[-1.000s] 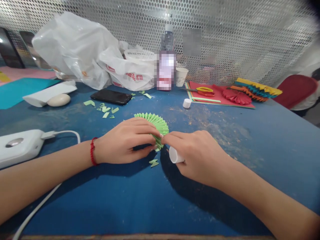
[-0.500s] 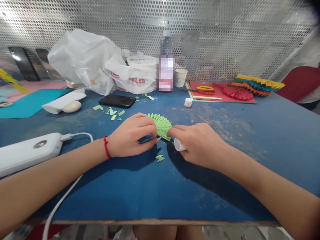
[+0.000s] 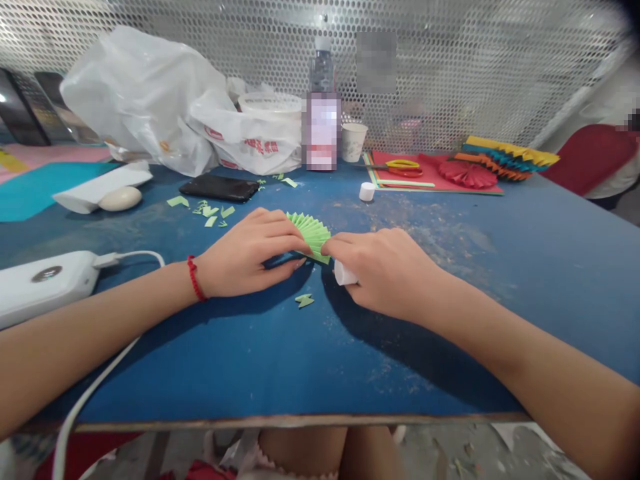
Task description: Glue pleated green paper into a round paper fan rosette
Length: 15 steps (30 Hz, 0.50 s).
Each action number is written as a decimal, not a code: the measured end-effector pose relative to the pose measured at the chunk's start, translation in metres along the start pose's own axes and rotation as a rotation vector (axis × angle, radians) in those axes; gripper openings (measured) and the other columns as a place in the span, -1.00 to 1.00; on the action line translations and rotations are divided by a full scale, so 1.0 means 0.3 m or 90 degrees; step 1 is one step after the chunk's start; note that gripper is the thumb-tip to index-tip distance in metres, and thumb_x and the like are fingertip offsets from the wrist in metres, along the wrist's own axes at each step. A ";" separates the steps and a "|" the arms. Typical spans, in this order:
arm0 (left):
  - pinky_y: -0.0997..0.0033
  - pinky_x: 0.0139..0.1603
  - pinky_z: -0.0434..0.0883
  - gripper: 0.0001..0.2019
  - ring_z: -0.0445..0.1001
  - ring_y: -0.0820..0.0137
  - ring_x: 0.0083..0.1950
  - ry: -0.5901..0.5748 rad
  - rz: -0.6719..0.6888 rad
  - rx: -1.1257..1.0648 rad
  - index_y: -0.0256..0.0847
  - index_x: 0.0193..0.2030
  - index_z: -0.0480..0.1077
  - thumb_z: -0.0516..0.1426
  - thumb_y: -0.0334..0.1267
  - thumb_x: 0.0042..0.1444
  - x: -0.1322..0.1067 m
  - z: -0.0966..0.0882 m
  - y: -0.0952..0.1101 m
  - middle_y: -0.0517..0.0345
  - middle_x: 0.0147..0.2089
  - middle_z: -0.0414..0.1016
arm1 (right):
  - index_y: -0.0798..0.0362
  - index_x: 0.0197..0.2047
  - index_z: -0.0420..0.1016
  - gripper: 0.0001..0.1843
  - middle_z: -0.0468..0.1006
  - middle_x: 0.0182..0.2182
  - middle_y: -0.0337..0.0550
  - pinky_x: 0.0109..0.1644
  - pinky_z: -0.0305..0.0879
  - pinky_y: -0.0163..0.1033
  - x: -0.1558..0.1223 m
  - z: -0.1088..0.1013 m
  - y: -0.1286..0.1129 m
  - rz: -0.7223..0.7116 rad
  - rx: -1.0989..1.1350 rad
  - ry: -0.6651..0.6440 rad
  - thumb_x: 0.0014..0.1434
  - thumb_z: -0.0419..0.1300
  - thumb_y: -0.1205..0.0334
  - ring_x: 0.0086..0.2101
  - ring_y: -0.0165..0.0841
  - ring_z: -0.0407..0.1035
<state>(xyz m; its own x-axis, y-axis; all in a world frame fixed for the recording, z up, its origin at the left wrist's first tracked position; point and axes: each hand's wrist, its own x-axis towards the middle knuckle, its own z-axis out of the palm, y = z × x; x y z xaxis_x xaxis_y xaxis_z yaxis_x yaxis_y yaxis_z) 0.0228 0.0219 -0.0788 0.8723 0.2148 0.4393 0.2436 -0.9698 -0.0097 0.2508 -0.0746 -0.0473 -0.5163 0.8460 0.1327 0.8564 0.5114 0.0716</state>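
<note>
My left hand (image 3: pixel 247 253) lies over the left side of a pale green pleated paper fan (image 3: pixel 309 233), holding it against the blue table with the fingers curled across it. My right hand (image 3: pixel 385 270) presses its fingertips to the fan's lower right edge. A short white cylinder, likely a glue stick (image 3: pixel 345 273), is held in that hand's fingers, its far end hidden. A small green paper scrap (image 3: pixel 304 301) lies just below the hands, apart from them.
A white power bank (image 3: pixel 47 277) with its cable lies at left. Green scraps, a black phone (image 3: pixel 219 188) and an egg (image 3: pixel 120 199) sit beyond. Plastic bags, a bottle, and scissors on red paper (image 3: pixel 435 179) with paper fans line the back, before a perforated metal screen.
The camera has tilted, shifting the scene upward. My left hand now covers more of the fan, which shows narrower, and my right fingertips have closed in against its edge.
</note>
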 end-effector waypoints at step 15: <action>0.27 -0.06 0.27 -0.85 0.44 0.29 -0.14 -0.030 -0.019 -0.010 -0.14 -0.08 0.43 0.10 -0.18 0.30 -0.002 0.003 0.004 0.10 -0.21 0.55 | 0.05 -0.15 0.48 -0.74 0.62 -0.20 -0.17 -0.43 -0.21 -0.16 -0.004 0.000 -0.001 -0.001 0.004 -0.009 0.09 0.10 0.43 -0.34 -0.26 0.50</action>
<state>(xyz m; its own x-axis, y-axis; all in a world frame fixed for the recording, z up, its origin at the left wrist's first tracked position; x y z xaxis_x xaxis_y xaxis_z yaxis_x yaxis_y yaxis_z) 0.0230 0.0206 -0.0799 0.8840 0.2479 0.3964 0.2631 -0.9646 0.0165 0.2511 -0.0757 -0.0475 -0.5173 0.8475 0.1191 0.8558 0.5132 0.0654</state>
